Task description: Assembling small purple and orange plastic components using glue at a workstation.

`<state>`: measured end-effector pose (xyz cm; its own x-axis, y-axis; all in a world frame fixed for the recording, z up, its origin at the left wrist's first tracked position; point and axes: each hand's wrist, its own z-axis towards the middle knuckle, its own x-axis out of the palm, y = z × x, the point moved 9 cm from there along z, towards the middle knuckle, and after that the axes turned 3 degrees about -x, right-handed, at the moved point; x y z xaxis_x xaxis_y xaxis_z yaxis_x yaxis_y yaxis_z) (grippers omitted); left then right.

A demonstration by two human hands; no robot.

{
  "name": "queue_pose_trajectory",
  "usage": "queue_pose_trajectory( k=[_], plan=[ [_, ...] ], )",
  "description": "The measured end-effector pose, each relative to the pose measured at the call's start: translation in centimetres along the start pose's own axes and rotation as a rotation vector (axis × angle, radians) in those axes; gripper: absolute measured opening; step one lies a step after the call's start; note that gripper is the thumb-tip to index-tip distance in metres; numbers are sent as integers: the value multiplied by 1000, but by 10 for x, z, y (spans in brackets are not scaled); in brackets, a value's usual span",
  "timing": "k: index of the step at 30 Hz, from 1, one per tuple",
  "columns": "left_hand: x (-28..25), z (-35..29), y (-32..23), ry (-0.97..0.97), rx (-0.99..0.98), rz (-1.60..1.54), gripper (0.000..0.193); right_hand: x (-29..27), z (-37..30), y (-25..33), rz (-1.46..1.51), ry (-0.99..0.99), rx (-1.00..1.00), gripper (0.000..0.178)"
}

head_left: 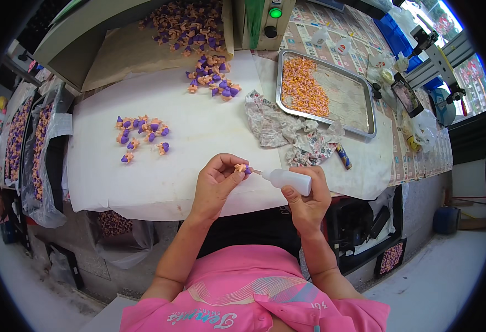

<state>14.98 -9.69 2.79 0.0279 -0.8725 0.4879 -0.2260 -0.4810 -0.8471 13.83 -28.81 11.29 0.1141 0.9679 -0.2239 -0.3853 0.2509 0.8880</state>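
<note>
Between the thumb and fingers of my left hand (216,185) is a small peach-and-purple plastic figure part (243,169). My right hand (308,202) is wrapped round a white squeeze bottle (290,181), tilted so its thin nozzle points left. The nozzle tip is at the figure part or just beside it; I cannot tell if they touch. Both hands are over the front of the white paper sheet (182,160). Left of them lies a loose group of similar figure parts (151,130), and a bigger pile (212,77) spreads farther back.
A metal tray (373,119) of small orange-and-pink pieces (304,86) stands at the back right. Before it lie a crumpled cloth (287,124) and a dark-and-gold tube (343,156). A phone on a stand (406,94) is at right. Filled trays (41,149) stand far left.
</note>
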Motion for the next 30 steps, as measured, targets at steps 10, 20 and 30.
queue_pose_trajectory(
  k=[10, 20, 30],
  plan=[
    [0, 0, 2, 12, -9, 9, 22, 2, 0, 1, -3, 10, -3, 34],
    [2, 0, 0, -1, 6, -2, 19, -3, -2, 1, -53, 51, -66, 36],
    [2, 1, 1, -1, 5, -3, 19, -3, -1, -2, -41, 47, -51, 36]
  ],
)
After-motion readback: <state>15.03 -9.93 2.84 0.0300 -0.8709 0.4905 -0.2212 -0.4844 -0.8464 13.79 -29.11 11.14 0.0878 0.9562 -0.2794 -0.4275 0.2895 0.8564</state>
